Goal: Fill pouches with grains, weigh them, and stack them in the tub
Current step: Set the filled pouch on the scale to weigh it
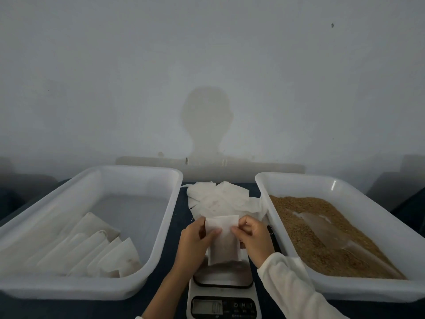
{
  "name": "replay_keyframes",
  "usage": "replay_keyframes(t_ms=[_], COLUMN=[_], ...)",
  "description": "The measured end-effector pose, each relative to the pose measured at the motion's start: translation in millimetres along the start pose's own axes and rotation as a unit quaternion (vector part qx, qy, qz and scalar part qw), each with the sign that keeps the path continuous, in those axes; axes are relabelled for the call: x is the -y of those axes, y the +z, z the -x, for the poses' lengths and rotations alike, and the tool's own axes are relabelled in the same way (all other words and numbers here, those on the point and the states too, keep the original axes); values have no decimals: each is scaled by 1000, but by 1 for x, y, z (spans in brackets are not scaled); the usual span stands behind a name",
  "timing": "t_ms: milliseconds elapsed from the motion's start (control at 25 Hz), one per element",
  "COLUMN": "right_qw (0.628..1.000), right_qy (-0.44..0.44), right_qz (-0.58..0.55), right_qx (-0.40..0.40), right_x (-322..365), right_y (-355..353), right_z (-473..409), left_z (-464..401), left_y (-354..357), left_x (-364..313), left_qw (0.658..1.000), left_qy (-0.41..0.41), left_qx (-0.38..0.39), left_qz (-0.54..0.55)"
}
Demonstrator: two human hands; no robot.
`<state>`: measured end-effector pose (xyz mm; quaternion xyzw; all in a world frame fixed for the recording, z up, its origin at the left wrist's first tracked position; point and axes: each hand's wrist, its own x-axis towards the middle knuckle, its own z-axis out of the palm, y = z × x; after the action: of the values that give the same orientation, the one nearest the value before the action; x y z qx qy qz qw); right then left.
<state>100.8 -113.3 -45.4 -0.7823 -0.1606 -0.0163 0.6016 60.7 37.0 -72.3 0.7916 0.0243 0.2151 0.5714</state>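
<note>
Two hands worked one pouch (pixel 223 240): left hand (pixel 195 240) and right hand (pixel 254 238) each had a pinching grip on its top edge, prob. to spread the mouth. Pouch hung above scale (pixel 223 295), white, thin, limp. Grain tub (pixel 377 229) at 3 o'clock for scooping; stacking tub (pixel 57 286) at 9, holding filled pouches (pixel 96 252).

wall (pixel 115 65): we saw it pale grey, far side | shadow (pixel 207 120): we noted a head-shaped one at centre | table (pixel 181 217): dark top, near us
</note>
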Motion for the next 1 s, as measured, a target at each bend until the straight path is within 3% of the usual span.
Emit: replay_keyframes(t_ms=[160, 320, 640, 1000], right_qw=[999, 999, 994, 995], right_qy=[22, 33, 24, 38], right_qz=[31, 14, 49, 65], right_qx=[-6, -9, -93, -66], right_x=[-12, -14, -21, -23], right_y=[1, -2, -14, -14], right_z=[2, 4, -7, -9], left_z=[2, 3, 2, 5], left_y=[2, 0, -13, -12], left_x=[10, 14, 23, 24], left_qw=[999, 999, 994, 996], left_qy=[-1, 4, 13, 11], left_qx=[16, 27, -88, -66], left_qz=[-28, 19, 70, 51])
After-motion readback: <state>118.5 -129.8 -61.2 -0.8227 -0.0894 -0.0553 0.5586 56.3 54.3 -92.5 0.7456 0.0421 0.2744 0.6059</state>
